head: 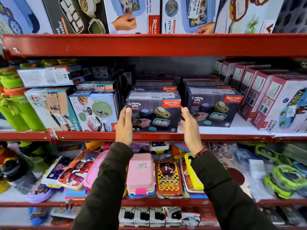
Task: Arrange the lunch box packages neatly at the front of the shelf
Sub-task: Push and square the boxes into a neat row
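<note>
A dark "Crunchy bite" lunch box package [152,113] stands at the front edge of the middle red shelf [83,136]. My left hand [123,125] grips its left side, thumb on the front face. My right hand [189,128] lies against its right side, fingers spread and a little blurred, in the gap beside a second identical package [214,108]. That one sits slightly further back and is turned a little. More of the same packages [154,87] are stacked behind both.
Left of the held package stand pale lunch box cartons [94,110] and green bottles [20,112]. Pink-and-white cartons [269,100] line the right side. Loose lunch boxes [141,175] fill the shelf below, and large cartons [132,14] sit above.
</note>
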